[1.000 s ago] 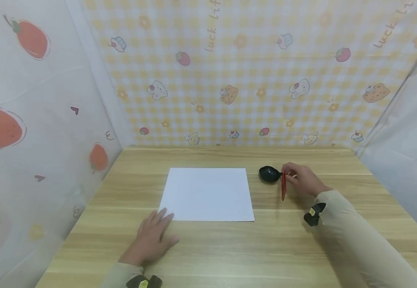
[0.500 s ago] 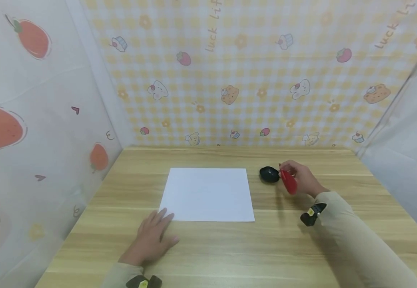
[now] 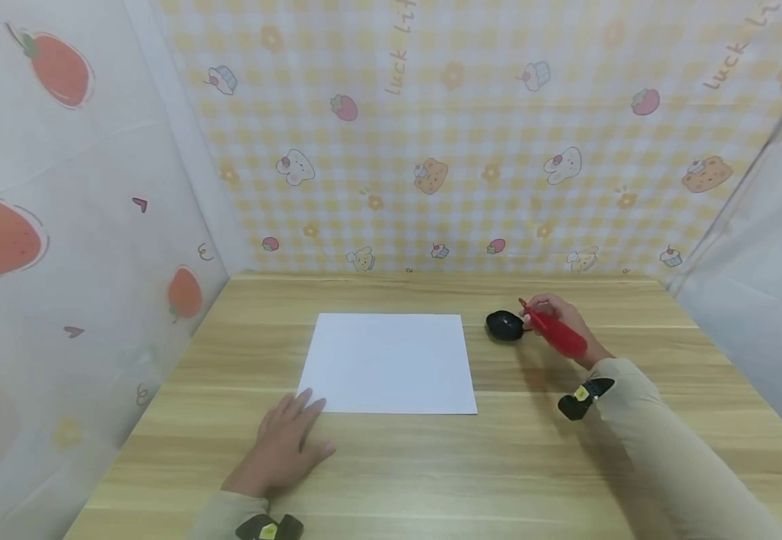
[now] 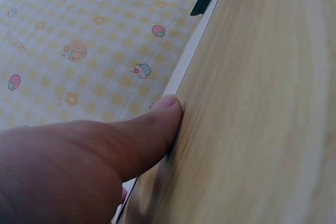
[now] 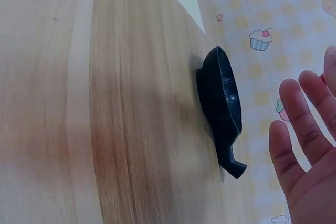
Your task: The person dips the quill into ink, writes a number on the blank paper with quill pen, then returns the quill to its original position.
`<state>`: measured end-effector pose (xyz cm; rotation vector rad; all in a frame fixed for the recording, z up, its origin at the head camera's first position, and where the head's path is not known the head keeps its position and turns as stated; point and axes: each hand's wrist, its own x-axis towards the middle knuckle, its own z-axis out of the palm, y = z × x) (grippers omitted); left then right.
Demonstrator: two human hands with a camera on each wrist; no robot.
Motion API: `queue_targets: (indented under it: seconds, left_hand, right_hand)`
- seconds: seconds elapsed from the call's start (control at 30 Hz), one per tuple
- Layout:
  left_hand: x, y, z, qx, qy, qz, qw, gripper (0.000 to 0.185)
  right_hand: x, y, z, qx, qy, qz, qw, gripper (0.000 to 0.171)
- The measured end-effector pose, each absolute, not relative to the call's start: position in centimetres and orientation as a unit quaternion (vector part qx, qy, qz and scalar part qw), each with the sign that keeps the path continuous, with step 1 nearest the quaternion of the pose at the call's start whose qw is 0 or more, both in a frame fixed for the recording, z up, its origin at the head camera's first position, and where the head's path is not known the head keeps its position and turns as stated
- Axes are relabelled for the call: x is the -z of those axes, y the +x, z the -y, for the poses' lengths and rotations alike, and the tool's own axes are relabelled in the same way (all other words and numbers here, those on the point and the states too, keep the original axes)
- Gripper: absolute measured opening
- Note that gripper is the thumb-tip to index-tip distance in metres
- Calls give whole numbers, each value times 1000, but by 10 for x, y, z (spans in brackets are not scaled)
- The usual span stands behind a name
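Observation:
A white sheet of paper [image 3: 391, 364] lies flat on the wooden table [image 3: 431, 465]. My left hand [image 3: 286, 446] rests flat on the table, its fingertips at the sheet's near left corner; in the left wrist view its thumb [image 4: 152, 124] lies along the paper's edge [image 4: 184, 72]. My right hand [image 3: 544, 311] pinches a red pen [image 3: 558, 334], which slants back over the hand with its tip just right of a small black dish [image 3: 504, 326]. In the right wrist view the dish [image 5: 223, 106] stands close to the hand's straight outer fingers [image 5: 296, 129].
Patterned sheets wall in the table at the back [image 3: 431, 150], left [image 3: 60, 225] and right [image 3: 768, 247]. Bare wood [image 3: 498, 472] stretches in front of the paper, between my two sleeves.
The red pen has swung up from hanging point-down to slanting back over my right hand, its tip beside the dish. My left hand and the paper have not moved.

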<state>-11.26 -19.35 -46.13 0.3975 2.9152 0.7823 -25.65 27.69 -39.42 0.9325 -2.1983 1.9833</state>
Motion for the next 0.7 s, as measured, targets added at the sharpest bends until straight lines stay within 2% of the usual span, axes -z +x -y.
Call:
queue_targets:
  seconds: [0.1, 0.17, 0.27, 0.7]
  left_hand:
    - [460, -112, 194, -257, 130, -956, 50, 74]
    - [459, -112, 194, -253, 131, -957, 47, 74]
    - [457, -113, 194, -248, 134, -959, 44, 74]
    - [462, -112, 193, -254, 133, -957, 41, 73]
  right_hand:
    - [397, -257, -275, -641, 267, 718, 41, 25]
    - [405, -263, -278, -620, 242, 743, 63, 15]
    - [414, -272, -285, -589, 218, 773, 86, 20]
    - [414, -272, -293, -564, 142, 813, 27, 26]
